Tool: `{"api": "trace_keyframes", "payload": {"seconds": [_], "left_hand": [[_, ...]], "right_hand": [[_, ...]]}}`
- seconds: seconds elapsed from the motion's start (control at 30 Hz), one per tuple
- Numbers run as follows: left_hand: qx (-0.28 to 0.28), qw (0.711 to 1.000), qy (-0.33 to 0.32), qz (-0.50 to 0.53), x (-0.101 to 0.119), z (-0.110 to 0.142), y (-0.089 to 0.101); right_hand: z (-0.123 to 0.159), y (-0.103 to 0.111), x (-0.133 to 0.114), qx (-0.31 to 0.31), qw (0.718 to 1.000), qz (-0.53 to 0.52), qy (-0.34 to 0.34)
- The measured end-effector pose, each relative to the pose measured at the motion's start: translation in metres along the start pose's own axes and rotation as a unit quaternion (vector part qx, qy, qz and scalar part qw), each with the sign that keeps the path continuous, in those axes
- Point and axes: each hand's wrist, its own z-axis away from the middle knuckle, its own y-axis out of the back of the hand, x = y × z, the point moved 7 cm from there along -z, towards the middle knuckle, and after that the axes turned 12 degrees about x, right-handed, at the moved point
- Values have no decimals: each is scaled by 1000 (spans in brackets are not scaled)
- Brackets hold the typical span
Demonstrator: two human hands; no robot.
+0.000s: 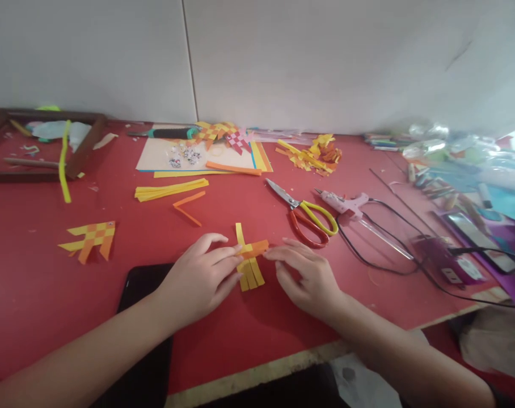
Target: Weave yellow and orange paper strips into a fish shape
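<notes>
Yellow paper strips (249, 274) lie side by side on the red table, with one yellow end (239, 231) pointing away from me. An orange paper strip (257, 247) crosses them. The fingertips of my left hand (206, 269) press on the left edge of this small weave. On the right, the fingertips of my right hand (306, 275) are at the free end of the orange strip, fingers bent and thumb lower. The exact grip is hard to make out. A folded orange strip (185, 207) lies beyond my left hand.
Scissors (302, 212) and a pink glue gun (345, 205) with its cord lie to the right. A woven paper fish (93, 238) and a black phone-like slab (144, 351) are left. Behind are yellow strips (172, 190), paper scraps (315, 154) and a wooden tray (85, 150).
</notes>
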Motion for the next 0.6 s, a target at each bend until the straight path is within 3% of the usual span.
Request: {"api": "trace_keyframes", "payload": {"seconds": [0.1,0.2,0.27,0.37,0.47,0.6], "left_hand": [[17,1000,-7,6,1,-1,2],[26,1000,-10,14,1,-1,2],[27,1000,-7,13,0,-1,2],[19,1000,-4,13,-1,-1,1],[21,1000,-7,16,0,-1,1],[17,1000,-3,20,0,-2,1]], "right_hand": [[-9,24,26,24,999,-11,-46],[-21,73,88,81,982,126,-118],[-30,102,133,74,971,201,-108],[-35,133,193,64,969,221,-95],[-33,141,226,34,975,209,-68],[-31,128,236,-40,985,168,-15]]}}
